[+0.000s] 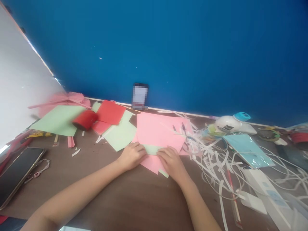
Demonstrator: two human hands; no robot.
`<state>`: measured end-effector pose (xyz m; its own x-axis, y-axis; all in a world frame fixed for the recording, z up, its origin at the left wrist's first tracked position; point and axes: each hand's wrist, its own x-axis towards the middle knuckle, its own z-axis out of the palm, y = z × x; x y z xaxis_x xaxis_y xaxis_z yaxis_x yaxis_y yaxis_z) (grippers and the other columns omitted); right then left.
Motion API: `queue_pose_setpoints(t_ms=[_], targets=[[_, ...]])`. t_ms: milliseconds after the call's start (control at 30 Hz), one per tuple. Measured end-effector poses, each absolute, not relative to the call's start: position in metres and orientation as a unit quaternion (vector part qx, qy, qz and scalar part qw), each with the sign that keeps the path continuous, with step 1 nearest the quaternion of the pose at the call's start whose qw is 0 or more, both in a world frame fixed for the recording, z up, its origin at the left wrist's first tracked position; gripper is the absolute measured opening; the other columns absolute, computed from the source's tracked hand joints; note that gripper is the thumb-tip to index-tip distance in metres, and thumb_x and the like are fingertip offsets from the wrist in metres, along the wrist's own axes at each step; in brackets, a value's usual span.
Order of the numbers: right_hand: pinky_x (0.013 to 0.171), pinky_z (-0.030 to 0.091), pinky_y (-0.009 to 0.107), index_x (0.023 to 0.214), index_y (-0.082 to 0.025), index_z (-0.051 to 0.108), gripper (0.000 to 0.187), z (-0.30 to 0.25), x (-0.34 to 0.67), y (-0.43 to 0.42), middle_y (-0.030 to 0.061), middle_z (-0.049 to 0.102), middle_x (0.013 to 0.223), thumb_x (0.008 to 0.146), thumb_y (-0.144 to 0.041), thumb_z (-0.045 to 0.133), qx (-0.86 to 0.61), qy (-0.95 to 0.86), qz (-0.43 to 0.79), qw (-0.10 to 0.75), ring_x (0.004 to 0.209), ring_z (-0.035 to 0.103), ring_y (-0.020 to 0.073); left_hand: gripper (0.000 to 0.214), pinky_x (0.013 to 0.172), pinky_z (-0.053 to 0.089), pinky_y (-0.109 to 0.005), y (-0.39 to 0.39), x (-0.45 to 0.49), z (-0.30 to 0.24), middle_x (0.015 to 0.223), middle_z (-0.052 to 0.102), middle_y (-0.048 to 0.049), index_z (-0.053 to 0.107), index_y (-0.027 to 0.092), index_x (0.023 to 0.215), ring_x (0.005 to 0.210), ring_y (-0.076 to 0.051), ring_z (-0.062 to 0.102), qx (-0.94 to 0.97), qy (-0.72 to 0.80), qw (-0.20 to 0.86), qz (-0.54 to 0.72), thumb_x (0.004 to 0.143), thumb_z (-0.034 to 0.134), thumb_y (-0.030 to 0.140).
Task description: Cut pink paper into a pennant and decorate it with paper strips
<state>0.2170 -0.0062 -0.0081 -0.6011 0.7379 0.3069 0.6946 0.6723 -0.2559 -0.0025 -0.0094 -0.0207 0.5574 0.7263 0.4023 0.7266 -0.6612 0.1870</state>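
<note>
A strip of light green paper (151, 149) spans the gap between my hands, over pink sheets of paper (158, 130). My left hand (133, 156) closes its fingers on the strip's left end. On the right end, the fingers of my right hand (171, 163) are bent and pressed down. Whether the strip is folded or rolled under the fingertips, I cannot tell. A smaller pink piece (151, 163) shows below the strip, with a green corner (163, 173) sticking out beside my right hand. Scissors (185, 141) lie partly hidden at the pink sheet's right edge.
To the left are a red cylinder (84, 120), red paper (112, 112), green sheets (60, 120) and a phone (20, 173). Paper strips (209, 154), white cables and a power strip (267, 189) crowd the right. Another phone (140, 96) leans on the blue wall (183, 48).
</note>
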Motion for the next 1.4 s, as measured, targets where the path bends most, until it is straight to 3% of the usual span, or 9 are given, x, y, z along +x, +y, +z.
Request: queue_pose_setpoints(t_ms=[233, 533, 1067, 1400], targets=[[0.081, 0.042, 0.038, 0.081, -0.022, 0.059, 0.017, -0.009, 0.221, -0.001, 0.0045, 0.064, 0.084, 0.086, -0.021, 0.042, -0.417, -0.869, 0.122, 0.237, 0.083, 0.055, 0.0193, 0.024, 0.064, 0.039, -0.028, 0.002, -0.013, -0.017, 0.078, 0.061, -0.0041, 0.062, 0.019, 0.076, 0.073, -0.015, 0.052, -0.899, -0.373, -0.035, -0.228, 0.086, 0.041, 0.027], [0.078, 0.041, 0.038, 0.082, -0.022, 0.059, 0.02, -0.007, 0.223, -0.001, 0.0058, 0.064, 0.085, 0.086, -0.025, 0.04, -0.431, -0.861, 0.142, 0.23, 0.083, 0.056, 0.0208, 0.019, 0.069, 0.038, -0.03, 0.006, -0.019, -0.009, 0.081, 0.06, -0.0042, 0.061, 0.018, 0.073, 0.076, -0.015, 0.052, -0.879, -0.4, -0.111, -0.235, 0.081, 0.046, 0.027], [0.073, 0.043, 0.036, 0.067, -0.021, 0.051, 0.018, -0.022, 0.214, 0.005, 0.0043, 0.057, 0.078, 0.081, -0.032, 0.048, -0.531, -0.773, 0.158, 0.308, 0.079, 0.053, 0.0202, 0.035, 0.068, 0.031, -0.038, 0.001, -0.015, -0.017, 0.087, 0.054, -0.0086, 0.057, 0.016, 0.062, 0.081, -0.021, 0.045, -0.803, -0.563, -0.012, -0.196, 0.082, 0.046, 0.041], [0.07, 0.042, 0.035, 0.063, -0.021, 0.046, 0.022, -0.029, 0.213, 0.008, 0.0043, 0.052, 0.076, 0.082, -0.032, 0.048, -0.542, -0.771, 0.14, 0.304, 0.074, 0.05, 0.0195, 0.048, 0.065, 0.029, -0.038, 0.004, -0.017, -0.014, 0.082, 0.056, -0.0087, 0.058, 0.016, 0.053, 0.077, -0.022, 0.044, -0.762, -0.621, 0.011, -0.184, 0.082, 0.041, 0.051]])
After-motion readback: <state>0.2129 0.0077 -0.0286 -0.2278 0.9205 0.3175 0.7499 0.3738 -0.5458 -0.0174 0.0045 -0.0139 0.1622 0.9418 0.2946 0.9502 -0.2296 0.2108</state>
